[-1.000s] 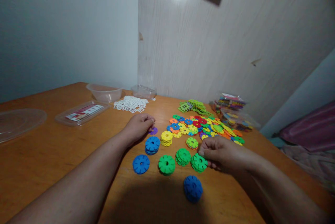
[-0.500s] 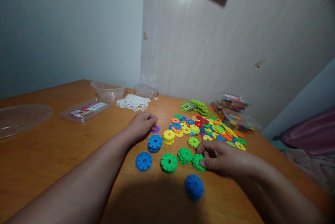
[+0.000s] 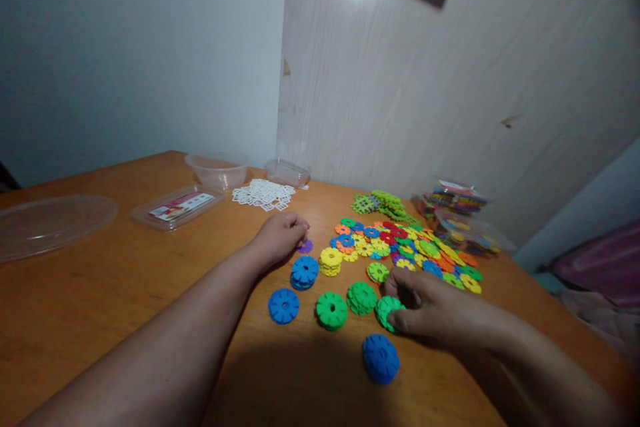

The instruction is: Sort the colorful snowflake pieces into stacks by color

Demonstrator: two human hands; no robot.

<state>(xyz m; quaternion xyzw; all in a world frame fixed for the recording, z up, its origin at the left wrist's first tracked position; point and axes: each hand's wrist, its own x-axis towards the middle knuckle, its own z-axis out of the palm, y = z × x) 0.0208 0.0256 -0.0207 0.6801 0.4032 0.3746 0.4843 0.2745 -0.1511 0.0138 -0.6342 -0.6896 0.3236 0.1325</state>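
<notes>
One wooden table (image 3: 125, 280) fills the lower half of the scene, and a yellow stack (image 3: 331, 262) of notched discs stands near its middle. Left of the yellow stack is the person's left hand (image 3: 279, 238), its fingers curled close together; I cannot tell whether they grip anything. Right of and nearer than the yellow stack is the right hand (image 3: 430, 304), thumb and forefinger bowed apart at a green stack (image 3: 386, 312). The thumb overlaps that stack's edge; whether the fingers pinch it, I cannot tell.

Beyond and right of the yellow stack spreads a loose, many-coloured heap of discs (image 3: 389, 238). Far to its left lies a clear round lid (image 3: 55, 227); beyond it to the left are a clear bowl (image 3: 217, 174), a labelled clear lid (image 3: 177, 207) and white lattice pieces (image 3: 264, 194).

Nearer than the yellow stack, toward the person, sit a dark blue stack (image 3: 381, 359) and two more green stacks (image 3: 331, 310). Smallest is a purple disc (image 3: 306, 246), just left of and beyond the yellow stack, beside the left fingertips.
</notes>
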